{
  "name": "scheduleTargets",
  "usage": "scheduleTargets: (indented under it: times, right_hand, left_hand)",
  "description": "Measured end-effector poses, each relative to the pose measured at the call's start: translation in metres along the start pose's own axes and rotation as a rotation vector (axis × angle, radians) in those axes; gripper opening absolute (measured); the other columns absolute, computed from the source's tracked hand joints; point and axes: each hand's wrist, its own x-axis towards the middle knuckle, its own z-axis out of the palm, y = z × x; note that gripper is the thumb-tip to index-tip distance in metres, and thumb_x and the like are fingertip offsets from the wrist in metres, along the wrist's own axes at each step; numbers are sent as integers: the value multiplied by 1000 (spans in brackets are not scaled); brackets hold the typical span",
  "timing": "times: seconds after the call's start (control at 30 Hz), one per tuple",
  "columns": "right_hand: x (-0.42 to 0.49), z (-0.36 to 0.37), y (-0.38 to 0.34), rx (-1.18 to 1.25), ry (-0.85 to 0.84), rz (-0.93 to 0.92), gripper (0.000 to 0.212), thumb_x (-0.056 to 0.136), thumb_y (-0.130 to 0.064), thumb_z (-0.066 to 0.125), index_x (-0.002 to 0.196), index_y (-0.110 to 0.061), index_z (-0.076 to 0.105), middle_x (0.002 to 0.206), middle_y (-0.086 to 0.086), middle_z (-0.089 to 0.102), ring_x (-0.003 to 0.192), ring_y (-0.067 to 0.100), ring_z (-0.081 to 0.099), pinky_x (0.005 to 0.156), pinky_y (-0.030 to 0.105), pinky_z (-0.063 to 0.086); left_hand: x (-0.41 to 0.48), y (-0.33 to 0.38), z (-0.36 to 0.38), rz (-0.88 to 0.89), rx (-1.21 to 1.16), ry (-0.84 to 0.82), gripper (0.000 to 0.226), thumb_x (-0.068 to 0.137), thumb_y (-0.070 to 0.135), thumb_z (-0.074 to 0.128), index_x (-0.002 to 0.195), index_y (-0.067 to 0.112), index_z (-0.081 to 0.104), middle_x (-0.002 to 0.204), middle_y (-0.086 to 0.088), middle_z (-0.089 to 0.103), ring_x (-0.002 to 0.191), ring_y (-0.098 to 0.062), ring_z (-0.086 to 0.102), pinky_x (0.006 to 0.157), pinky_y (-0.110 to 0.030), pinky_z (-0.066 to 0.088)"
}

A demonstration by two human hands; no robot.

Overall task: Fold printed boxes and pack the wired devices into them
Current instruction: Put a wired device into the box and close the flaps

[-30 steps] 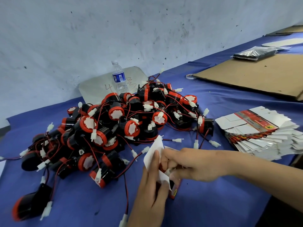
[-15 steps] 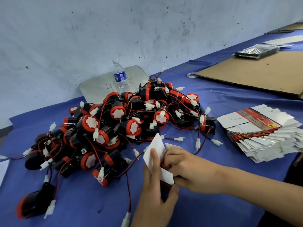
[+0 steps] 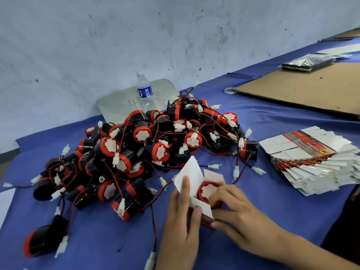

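A small printed box (image 3: 191, 173) with white flaps standing open sits on the blue cloth near the front. A red-and-black wired device (image 3: 207, 190) sits inside it, red face up. My left hand (image 3: 180, 227) grips the box's left side, one finger laid along the tall flap. My right hand (image 3: 236, 213) holds the box's right side and presses on the device with its fingers. A large pile of wired devices (image 3: 140, 145) lies behind. A fanned stack of flat printed boxes (image 3: 311, 158) lies at the right.
A water bottle (image 3: 145, 92) stands by the wall on a grey board (image 3: 116, 106). A brown cardboard sheet (image 3: 303, 88) and a bagged black item (image 3: 307, 62) lie at the back right. One loose device (image 3: 44, 238) lies front left, wires trailing across the blue cloth (image 3: 272, 121).
My right hand has shifted right, uncovering the device's red face inside the box. The flaps now stand wider open. My left hand stays on the box's left side.
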Motion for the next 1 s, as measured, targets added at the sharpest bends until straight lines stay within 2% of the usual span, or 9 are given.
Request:
scheduleTargets:
  times: [0.07,0.2,0.27,0.33,0.43,0.53,0.7,0.87,1.0]
  right_hand:
    - [-3,7,0,15,75,20,15,95,-30,58,86,-19,65,101,-7,53,104,10,45,90,31,43]
    - [0,11,-5,-55,199,51,18,89,-35,57,83,-19,63,91,-9,60,107,7,46,101,22,34]
    - [2,11,-8,-114,231,27,16,86,-34,56,79,-19,57,87,-8,61,106,7,46,104,21,30]
    - [4,9,-10,-192,211,-4,15,86,-33,54,79,-19,56,83,-10,63,106,9,47,104,26,31]
    - [6,1,-7,-218,147,14,17,88,-34,52,84,-19,57,93,-10,66,118,11,44,110,28,26]
    - [1,-4,-2,-119,106,1,11,89,-28,55,88,-17,57,99,-6,67,129,8,35,113,21,22]
    - [-13,-6,-5,197,481,158,16,90,-30,59,101,-20,59,106,-8,62,107,9,54,90,21,43]
    - [5,-9,2,917,437,593,18,97,-16,51,104,-12,67,103,-2,69,101,15,64,85,18,48]
    - [1,2,1,672,301,501,18,92,-6,59,94,-15,74,108,-3,59,103,9,59,85,16,45]
  left_hand:
    - [-1,1,1,50,30,29,61,96,30,44,148,38,12,140,13,41,117,13,44,89,0,33]
    - [-3,1,-1,30,59,68,60,91,15,61,138,43,35,141,3,52,124,-4,53,94,-4,38]
    - [-3,0,-1,70,128,105,61,87,11,64,139,33,40,145,0,46,127,1,48,94,-1,36]
    - [-2,-1,1,74,125,75,68,89,8,62,145,21,26,149,6,36,130,17,30,94,3,31]
    - [-1,0,4,32,48,-39,66,96,19,53,145,35,10,151,22,22,129,29,11,94,7,21]
    - [-1,0,6,17,79,-115,53,95,44,48,139,53,18,153,28,17,129,26,17,93,5,24]
    - [3,1,3,-13,153,-128,58,74,77,46,129,64,33,148,30,28,135,8,29,105,-18,36]
    - [2,5,3,50,72,-53,36,89,40,55,123,51,50,136,22,46,123,11,40,97,-14,43]
    - [2,3,1,97,18,49,45,93,3,58,120,39,60,139,23,40,122,23,35,91,2,33]
